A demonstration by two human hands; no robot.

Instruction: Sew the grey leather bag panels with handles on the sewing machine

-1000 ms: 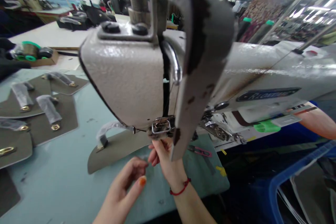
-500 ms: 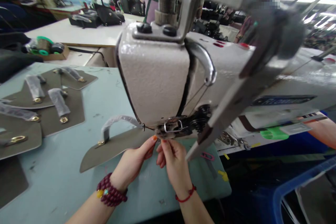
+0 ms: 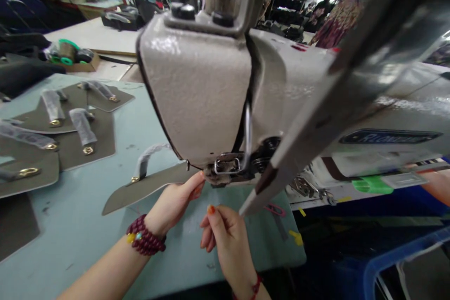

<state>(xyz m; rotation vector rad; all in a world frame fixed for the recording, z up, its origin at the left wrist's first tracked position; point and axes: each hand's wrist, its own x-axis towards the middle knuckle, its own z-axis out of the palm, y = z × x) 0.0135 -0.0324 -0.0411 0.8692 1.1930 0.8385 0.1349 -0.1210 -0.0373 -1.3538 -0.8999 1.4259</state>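
Observation:
My left hand (image 3: 176, 204), a dark beaded bracelet at its wrist, is closed at the near edge of a grey-brown panel (image 3: 151, 188) with a plastic-wrapped handle, just below the head of the sewing machine (image 3: 200, 93). Its fingertips meet beside the needle area, where the machine hides part of the panel. Lower and to the right, my right hand (image 3: 225, 234) is held over the pale green table (image 3: 168, 262), thumb and fingers drawn together. Anything between those fingertips is too small to make out.
More grey-brown panels (image 3: 101, 145) with wrapped handles and gold hardware lie at the left. A box of thread spools (image 3: 80, 62) stands behind them. At the lower right is a blue bin (image 3: 374, 262). A metal bar (image 3: 298, 136) slants across the front. People are in the background.
My right hand has moved down, away from the needle area and my left hand. My left hand has shifted slightly left and up in view. The machine's thread lever has dropped, and the view has shifted.

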